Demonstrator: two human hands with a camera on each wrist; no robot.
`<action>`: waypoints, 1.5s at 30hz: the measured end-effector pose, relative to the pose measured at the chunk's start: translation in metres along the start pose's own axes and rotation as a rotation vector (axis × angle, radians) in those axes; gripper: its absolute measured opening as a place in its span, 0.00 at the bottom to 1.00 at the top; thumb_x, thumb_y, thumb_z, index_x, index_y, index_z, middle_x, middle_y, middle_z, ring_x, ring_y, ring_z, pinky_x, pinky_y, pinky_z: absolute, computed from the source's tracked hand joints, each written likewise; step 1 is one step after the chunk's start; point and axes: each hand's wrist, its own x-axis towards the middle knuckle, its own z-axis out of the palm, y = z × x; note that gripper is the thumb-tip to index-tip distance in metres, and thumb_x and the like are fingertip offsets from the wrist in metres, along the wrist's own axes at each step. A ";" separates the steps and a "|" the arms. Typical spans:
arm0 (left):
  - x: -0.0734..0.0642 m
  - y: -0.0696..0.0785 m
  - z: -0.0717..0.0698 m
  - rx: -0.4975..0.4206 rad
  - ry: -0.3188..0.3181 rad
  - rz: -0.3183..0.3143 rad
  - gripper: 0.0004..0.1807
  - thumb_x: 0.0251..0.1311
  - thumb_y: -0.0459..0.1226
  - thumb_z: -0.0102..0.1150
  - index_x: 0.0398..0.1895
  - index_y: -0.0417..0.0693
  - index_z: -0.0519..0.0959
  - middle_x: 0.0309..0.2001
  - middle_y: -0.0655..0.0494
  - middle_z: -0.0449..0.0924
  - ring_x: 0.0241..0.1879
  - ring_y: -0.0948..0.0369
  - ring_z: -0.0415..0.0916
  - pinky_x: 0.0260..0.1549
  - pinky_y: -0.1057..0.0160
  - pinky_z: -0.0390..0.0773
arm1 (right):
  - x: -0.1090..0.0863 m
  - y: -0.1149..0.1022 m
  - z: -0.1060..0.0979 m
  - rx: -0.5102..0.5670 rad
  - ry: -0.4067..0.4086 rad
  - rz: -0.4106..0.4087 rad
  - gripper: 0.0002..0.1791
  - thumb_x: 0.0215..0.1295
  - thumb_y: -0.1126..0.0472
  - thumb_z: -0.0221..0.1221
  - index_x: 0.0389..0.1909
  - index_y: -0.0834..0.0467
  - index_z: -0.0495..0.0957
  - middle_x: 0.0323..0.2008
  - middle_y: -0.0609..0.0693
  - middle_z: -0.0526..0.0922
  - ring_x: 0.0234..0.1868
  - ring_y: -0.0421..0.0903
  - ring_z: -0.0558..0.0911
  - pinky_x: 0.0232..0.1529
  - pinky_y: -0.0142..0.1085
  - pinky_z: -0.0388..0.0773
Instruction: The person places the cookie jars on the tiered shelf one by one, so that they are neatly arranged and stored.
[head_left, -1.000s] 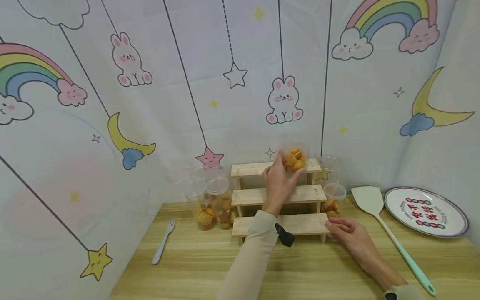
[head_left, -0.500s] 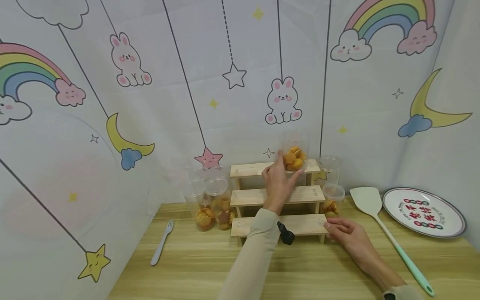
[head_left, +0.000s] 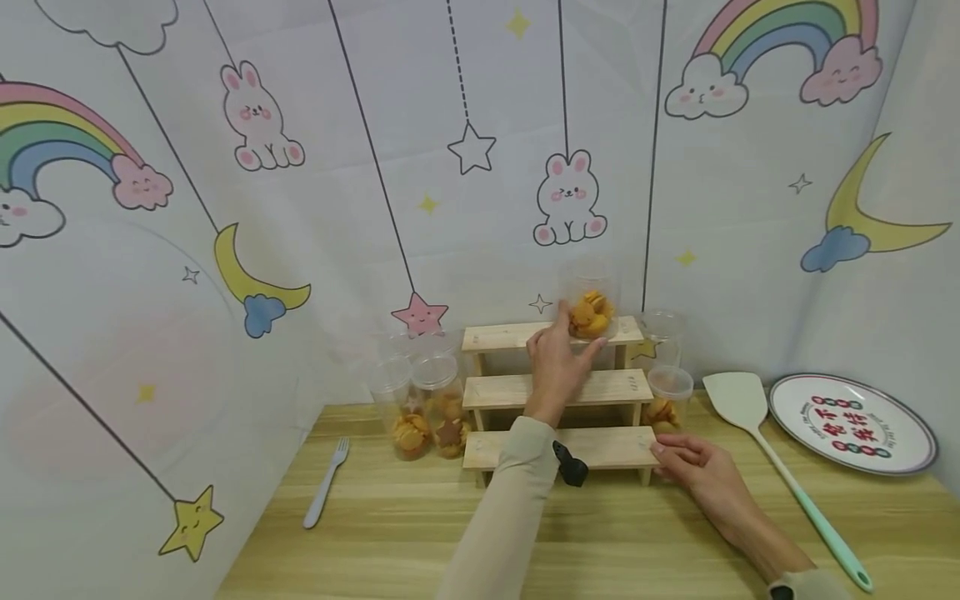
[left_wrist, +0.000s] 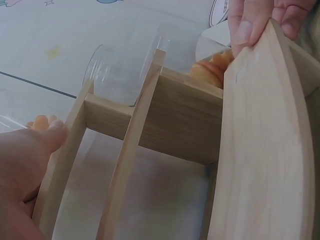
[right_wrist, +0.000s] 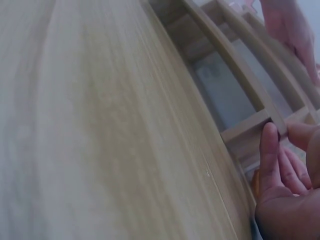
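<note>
1. The left grip [head_left: 558,367] is spread about as wide as a clear jar [head_left: 591,312], fingers along its left side and thumb at its lower right front; how firmly it holds on, I cannot tell.
2. That jar, with orange-yellow snacks in its lower part, stands upright on the top board of a three-step wooden stand [head_left: 510,389], near the board's right end.
3. The right grip [head_left: 701,475] pinches the right end of the stand's lowest board between thumb and forefinger, nearly closed on the wood.
4. Just beside the stand on its right is a lidded snack jar [head_left: 666,404], with a taller clear container [head_left: 662,333] behind it.
5. On the stand's left, two snack jars [head_left: 450,412] stand side by side, both upright.
6. Farther left, a pale fork [head_left: 326,485] lies on the wood-grain desk [head_left: 375,533], tines pointing away from the person.
7. To the right lies a spatula [head_left: 738,400], white blade at the back, green handle end toward the person; near its blade is a white plate [head_left: 911,437] with red lettering.
8. Behind everything hangs a pale backdrop [head_left: 337,200] printed with rabbits, stars, moons and rainbows.
</note>
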 end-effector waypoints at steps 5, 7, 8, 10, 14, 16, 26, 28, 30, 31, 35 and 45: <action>-0.002 0.002 0.003 -0.006 0.004 -0.010 0.52 0.69 0.55 0.72 0.88 0.47 0.56 0.76 0.53 0.76 0.73 0.54 0.77 0.79 0.51 0.60 | -0.001 0.002 -0.001 -0.007 0.009 -0.001 0.34 0.78 0.56 0.67 0.72 0.75 0.69 0.48 0.34 0.90 0.46 0.33 0.89 0.51 0.31 0.89; -0.004 0.001 0.004 -0.001 0.001 -0.012 0.54 0.68 0.55 0.73 0.88 0.48 0.55 0.76 0.52 0.77 0.73 0.54 0.77 0.80 0.51 0.60 | -0.001 0.004 -0.001 -0.006 0.014 0.003 0.34 0.78 0.56 0.66 0.72 0.75 0.69 0.48 0.33 0.90 0.46 0.33 0.89 0.51 0.31 0.89; -0.005 0.000 0.004 -0.003 0.004 -0.007 0.54 0.68 0.55 0.73 0.88 0.48 0.55 0.77 0.51 0.76 0.74 0.54 0.76 0.81 0.51 0.59 | -0.002 0.005 -0.002 -0.006 0.015 0.004 0.34 0.78 0.56 0.66 0.72 0.75 0.69 0.48 0.33 0.90 0.45 0.33 0.89 0.51 0.31 0.89; -0.008 -0.003 0.003 -0.014 0.009 0.007 0.55 0.67 0.55 0.74 0.88 0.47 0.54 0.77 0.50 0.76 0.75 0.52 0.74 0.82 0.50 0.59 | -0.002 0.006 -0.002 -0.007 0.014 0.011 0.34 0.78 0.55 0.66 0.72 0.75 0.69 0.48 0.32 0.90 0.45 0.33 0.89 0.51 0.31 0.89; -0.021 -0.011 -0.004 -0.150 0.048 0.054 0.53 0.67 0.53 0.75 0.86 0.44 0.58 0.80 0.48 0.71 0.80 0.50 0.68 0.82 0.49 0.64 | -0.002 0.008 -0.003 -0.006 0.013 0.016 0.34 0.79 0.55 0.66 0.72 0.75 0.69 0.49 0.33 0.90 0.46 0.33 0.89 0.51 0.30 0.89; -0.030 -0.015 -0.010 -0.230 0.080 0.082 0.49 0.68 0.51 0.75 0.85 0.44 0.62 0.80 0.48 0.70 0.80 0.50 0.68 0.79 0.49 0.70 | -0.002 0.007 -0.003 -0.007 0.014 0.019 0.34 0.79 0.55 0.66 0.72 0.74 0.69 0.49 0.33 0.90 0.46 0.33 0.89 0.51 0.30 0.89; -0.073 -0.041 -0.051 -0.295 0.192 0.225 0.37 0.69 0.47 0.75 0.77 0.46 0.73 0.72 0.47 0.80 0.75 0.51 0.76 0.72 0.44 0.78 | -0.002 0.004 -0.006 -0.012 0.003 0.007 0.34 0.79 0.55 0.66 0.73 0.74 0.69 0.47 0.30 0.90 0.45 0.33 0.89 0.50 0.30 0.89; -0.076 -0.046 -0.061 -0.277 0.211 0.222 0.37 0.68 0.48 0.75 0.76 0.46 0.74 0.72 0.49 0.80 0.75 0.52 0.76 0.73 0.45 0.78 | -0.002 0.003 -0.008 -0.008 0.004 0.003 0.34 0.79 0.55 0.66 0.72 0.74 0.69 0.46 0.30 0.90 0.45 0.33 0.89 0.50 0.30 0.89; -0.078 -0.050 -0.074 -0.258 0.239 0.226 0.37 0.68 0.49 0.75 0.76 0.46 0.74 0.72 0.50 0.81 0.74 0.53 0.76 0.74 0.45 0.77 | -0.003 0.003 -0.010 0.000 0.004 -0.002 0.33 0.79 0.56 0.66 0.72 0.75 0.69 0.45 0.30 0.90 0.45 0.33 0.89 0.50 0.29 0.89; -0.078 -0.053 -0.081 -0.246 0.258 0.236 0.38 0.68 0.49 0.75 0.76 0.46 0.74 0.71 0.50 0.81 0.74 0.52 0.77 0.73 0.45 0.77 | -0.002 0.003 -0.010 0.007 0.005 -0.002 0.33 0.79 0.56 0.66 0.72 0.75 0.69 0.45 0.30 0.90 0.45 0.33 0.89 0.50 0.29 0.89; -0.082 -0.068 -0.117 -0.203 0.338 0.282 0.39 0.65 0.48 0.78 0.76 0.46 0.74 0.71 0.50 0.82 0.72 0.50 0.79 0.72 0.43 0.78 | -0.003 0.004 -0.011 0.018 -0.011 -0.003 0.33 0.79 0.56 0.66 0.72 0.75 0.69 0.46 0.30 0.89 0.46 0.32 0.89 0.51 0.29 0.89; -0.098 -0.144 -0.206 -0.033 0.568 0.250 0.46 0.56 0.41 0.85 0.77 0.46 0.73 0.73 0.47 0.79 0.74 0.48 0.74 0.77 0.50 0.72 | 0.000 0.006 -0.005 0.032 -0.011 -0.027 0.29 0.78 0.57 0.66 0.69 0.73 0.73 0.44 0.35 0.92 0.45 0.34 0.90 0.50 0.31 0.90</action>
